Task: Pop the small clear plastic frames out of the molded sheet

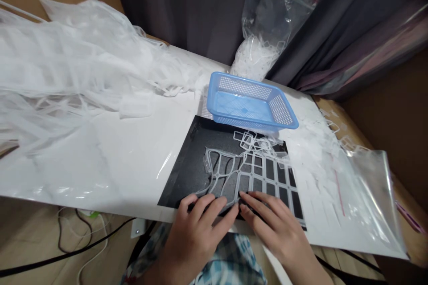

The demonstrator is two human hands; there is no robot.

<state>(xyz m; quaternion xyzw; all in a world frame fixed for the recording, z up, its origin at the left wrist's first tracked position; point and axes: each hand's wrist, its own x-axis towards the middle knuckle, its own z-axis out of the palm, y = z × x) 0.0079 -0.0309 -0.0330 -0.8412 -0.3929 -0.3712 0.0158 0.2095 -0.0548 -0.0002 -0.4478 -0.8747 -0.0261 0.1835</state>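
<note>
A translucent white lattice of rectangular openings [258, 173] lies on a black mat [187, 160], flat in rows on its right side and stretched and bent out of shape on its left. My left hand [200, 227] is at its near left edge, fingers curled, with a strip of the lattice running under the fingers toward the thumb. Right beside it, my right hand [277, 222] has thumb and forefinger close together on the lattice's near edge. Their exact hold is partly hidden by the fingers. Small loose rectangular frames [252, 140] are heaped at the lattice's far edge.
Behind the mat stands a blue plastic basket [249, 120]. A clear zip bag of white pieces [256, 55] leans on the dark curtain [180, 4]. White translucent sheets [83, 53] pile up at left. A clear plastic bag [371, 200] lies at right on the white table [127, 156].
</note>
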